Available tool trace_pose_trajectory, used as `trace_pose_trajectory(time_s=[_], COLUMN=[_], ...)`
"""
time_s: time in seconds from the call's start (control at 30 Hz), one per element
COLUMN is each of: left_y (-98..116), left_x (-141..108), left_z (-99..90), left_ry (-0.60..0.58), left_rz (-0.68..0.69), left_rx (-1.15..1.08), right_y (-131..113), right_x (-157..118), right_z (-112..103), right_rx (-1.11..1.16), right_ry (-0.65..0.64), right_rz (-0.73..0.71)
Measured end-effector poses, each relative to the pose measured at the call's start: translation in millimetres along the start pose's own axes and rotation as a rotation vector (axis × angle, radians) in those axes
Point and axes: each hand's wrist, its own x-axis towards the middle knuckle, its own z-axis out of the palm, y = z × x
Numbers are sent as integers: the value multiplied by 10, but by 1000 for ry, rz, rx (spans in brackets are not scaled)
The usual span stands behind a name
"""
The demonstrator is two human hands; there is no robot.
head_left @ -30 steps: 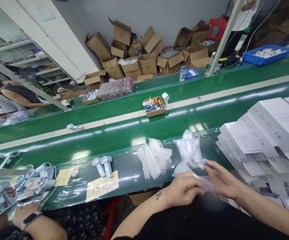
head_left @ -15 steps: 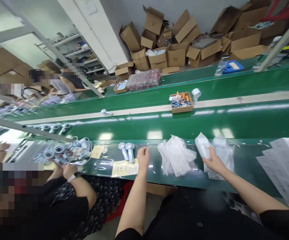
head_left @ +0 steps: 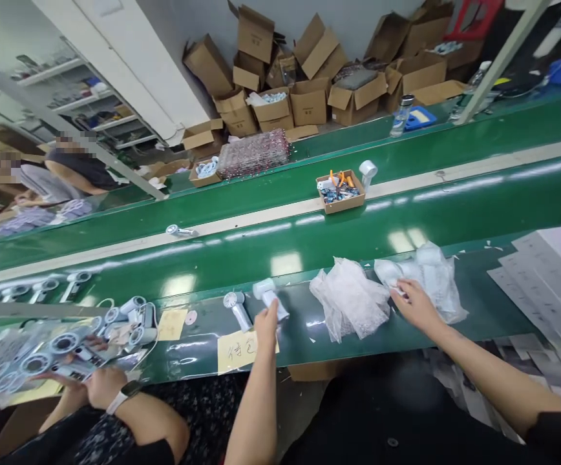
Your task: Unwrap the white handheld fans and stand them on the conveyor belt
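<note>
My left hand (head_left: 267, 324) grips the handle of a pale blue handheld fan (head_left: 264, 289), its round head tipped toward the belt. Just left of it a second handheld fan (head_left: 236, 309) lies by a yellow handwritten paper (head_left: 236, 352). My right hand (head_left: 419, 309) is closed on a plastic-bagged fan (head_left: 388, 268), which lies against another bagged fan (head_left: 435, 274). Its fingertips are partly lost in the wrapping. Between my hands is a heap of clear plastic bags (head_left: 351, 300).
A co-worker's hands (head_left: 108, 387) are at the left beside several fans (head_left: 62, 342). A small carton (head_left: 343, 201) of tools and parts stands across the green belt (head_left: 212, 258). Paper sheets (head_left: 537, 290) lie at right. Cardboard boxes (head_left: 309, 102) are piled behind.
My left hand has taken hold of one of the two fans and tilted it. My right hand has lowered the bagged fan onto the other bagged one. The view has shifted right.
</note>
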Motion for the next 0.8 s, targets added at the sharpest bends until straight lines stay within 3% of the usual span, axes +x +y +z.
trace_pose_trajectory(time_s=[0.1, 0.17, 0.23, 0.33, 0.43, 0.5, 0.57, 0.7, 0.8], left_y=[201, 276, 256, 50, -215, -326, -348, -118, 180], left_x=[-694, -1094, -1291, -1220, -974, -835, -759, -870, -1157], left_z=[527, 780, 886, 869, 850, 863, 856, 702, 550], left_ry=[-346, -539, -494, -242, -261, -291, -247, -68, -49], left_rz=[56, 251, 458, 715, 913, 892, 770, 495, 353], left_rx=[-426, -442, -313, 95, 528, 648, 600, 189, -144], right_y=[-376, -511, -511, -345, -176, -118, -103, -206, -390], right_x=[-109, -183, -244, -307, -363, -414, -477, -588, -623], right_z=[151, 252, 273, 117, -112, -209, -237, -137, 1], right_rx=[748, 1031, 1123, 1087, 1059, 1074, 1103, 1193, 1233], right_ry=[-404, -551, -472, -326, -452, -587, -695, -915, -1136], right_rz=[341, 434, 457, 520, 576, 562, 528, 462, 441])
